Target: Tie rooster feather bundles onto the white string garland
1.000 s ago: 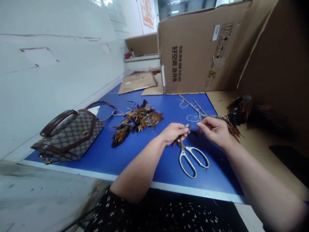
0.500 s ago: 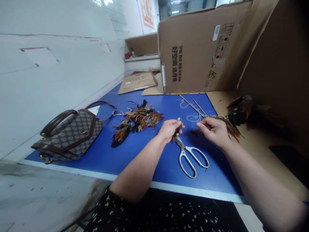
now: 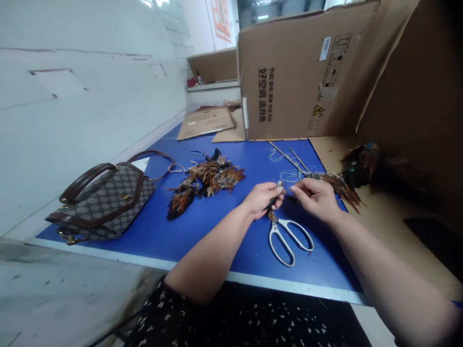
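Observation:
My left hand pinches a small dark feather piece above the blue table, fingers closed on it. My right hand is also pinched shut, its fingertips almost touching the left ones; what it grips is too small to name. A string of brown feathers trails from behind the right hand towards the right. Steel scissors lie flat just below both hands. A pile of orange-brown feathers rests to the left of my left hand.
A patterned brown handbag sits at the table's left. A large cardboard box stands at the back, flat cardboard beside it. Thin sticks and white thread lie behind the hands. A dark feather bundle rests on cardboard at right.
My left hand swung left and up with the feather piece, then came back right. Now both hands' fingertips meet above the scissors' blades.

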Demonstrator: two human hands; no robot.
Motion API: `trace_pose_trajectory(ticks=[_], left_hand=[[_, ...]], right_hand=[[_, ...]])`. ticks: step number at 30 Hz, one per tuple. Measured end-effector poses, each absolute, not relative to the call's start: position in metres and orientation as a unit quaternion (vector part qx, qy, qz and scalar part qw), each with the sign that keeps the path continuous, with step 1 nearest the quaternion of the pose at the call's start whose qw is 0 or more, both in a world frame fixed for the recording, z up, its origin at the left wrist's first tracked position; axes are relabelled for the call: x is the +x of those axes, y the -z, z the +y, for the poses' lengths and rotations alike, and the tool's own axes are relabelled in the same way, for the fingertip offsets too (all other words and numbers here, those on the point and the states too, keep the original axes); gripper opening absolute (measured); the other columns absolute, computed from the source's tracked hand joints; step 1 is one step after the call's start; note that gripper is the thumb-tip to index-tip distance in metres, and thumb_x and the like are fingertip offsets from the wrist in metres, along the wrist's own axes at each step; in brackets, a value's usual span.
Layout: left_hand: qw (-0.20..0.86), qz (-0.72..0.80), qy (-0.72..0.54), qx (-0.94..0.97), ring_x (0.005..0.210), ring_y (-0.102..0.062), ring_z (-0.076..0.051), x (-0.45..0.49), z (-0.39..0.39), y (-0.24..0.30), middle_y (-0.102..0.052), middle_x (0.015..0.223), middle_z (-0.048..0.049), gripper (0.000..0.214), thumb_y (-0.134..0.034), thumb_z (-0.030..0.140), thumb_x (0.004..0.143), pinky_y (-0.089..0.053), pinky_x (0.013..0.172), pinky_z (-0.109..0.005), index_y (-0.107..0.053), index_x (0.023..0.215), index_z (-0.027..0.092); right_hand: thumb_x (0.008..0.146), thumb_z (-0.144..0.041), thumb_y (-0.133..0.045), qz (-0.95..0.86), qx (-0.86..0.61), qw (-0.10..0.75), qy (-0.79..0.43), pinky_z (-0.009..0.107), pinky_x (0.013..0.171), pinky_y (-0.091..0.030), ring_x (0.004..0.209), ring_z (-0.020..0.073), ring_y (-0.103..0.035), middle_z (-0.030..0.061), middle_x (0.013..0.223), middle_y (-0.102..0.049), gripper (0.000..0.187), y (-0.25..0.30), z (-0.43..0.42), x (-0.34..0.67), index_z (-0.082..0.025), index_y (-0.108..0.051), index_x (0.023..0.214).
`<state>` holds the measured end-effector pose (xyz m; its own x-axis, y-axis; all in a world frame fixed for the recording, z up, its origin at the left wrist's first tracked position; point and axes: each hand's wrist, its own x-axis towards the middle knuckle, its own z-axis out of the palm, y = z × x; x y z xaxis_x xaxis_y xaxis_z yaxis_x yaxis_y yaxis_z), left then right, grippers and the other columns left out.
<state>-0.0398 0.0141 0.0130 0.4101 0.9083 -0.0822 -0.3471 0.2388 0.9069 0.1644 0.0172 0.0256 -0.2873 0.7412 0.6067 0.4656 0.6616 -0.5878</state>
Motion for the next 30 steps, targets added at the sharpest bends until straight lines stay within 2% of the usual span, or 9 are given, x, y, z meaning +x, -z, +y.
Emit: trace_pose_trajectory(ticks=[10,20,25,30], left_hand=[[0.731,0.330,-0.400,0.444,0.053,-0.054,-0.007,-0.042,0.012,-0.016,-0.060,0.070,-0.0013,0.038,-0.086,0.035,0.077,-0.036,0.048,-0.019,-0.071,0.094,0.005],[0.707,0.358,-0.381,0.476,0.051,-0.052,-0.006,-0.042,0.011,-0.015,-0.059,0.065,-0.0007,0.033,-0.083,0.035,0.080,-0.035,0.048,-0.019,-0.072,0.092,0.006],[0.662,0.404,-0.337,0.534,0.044,-0.046,-0.006,-0.041,0.012,-0.010,-0.055,0.055,0.0009,0.026,-0.072,0.032,0.087,-0.032,0.045,-0.020,-0.064,0.075,0.011],[0.585,0.424,-0.276,0.634,0.047,-0.047,-0.007,-0.040,0.009,-0.005,-0.057,0.058,0.0009,0.026,-0.067,0.036,0.090,-0.035,0.049,-0.022,-0.064,0.076,0.014]], right_hand=[[0.096,-0.041,-0.067,-0.768,-0.405,0.476,-0.138,0.028,0.053,-0.039,0.053,0.0131,-0.048,0.0028,0.063,-0.064,0.030,-0.027,0.017,0.165,-0.018,-0.071,0.077],[0.097,-0.047,-0.065,-0.769,-0.410,0.470,-0.138,0.030,0.052,-0.041,0.053,0.0142,-0.048,0.0037,0.064,-0.065,0.034,-0.030,0.018,0.168,-0.020,-0.071,0.078],[0.097,-0.047,-0.065,-0.806,-0.369,0.425,-0.185,0.030,0.056,-0.043,0.058,0.0150,-0.054,0.0044,0.068,-0.067,0.034,-0.037,0.015,0.170,-0.020,-0.072,0.078],[0.097,-0.043,-0.065,-0.842,-0.330,0.374,-0.205,0.029,0.061,-0.045,0.061,0.0150,-0.056,0.0034,0.068,-0.067,0.031,-0.035,0.017,0.169,-0.019,-0.073,0.079]])
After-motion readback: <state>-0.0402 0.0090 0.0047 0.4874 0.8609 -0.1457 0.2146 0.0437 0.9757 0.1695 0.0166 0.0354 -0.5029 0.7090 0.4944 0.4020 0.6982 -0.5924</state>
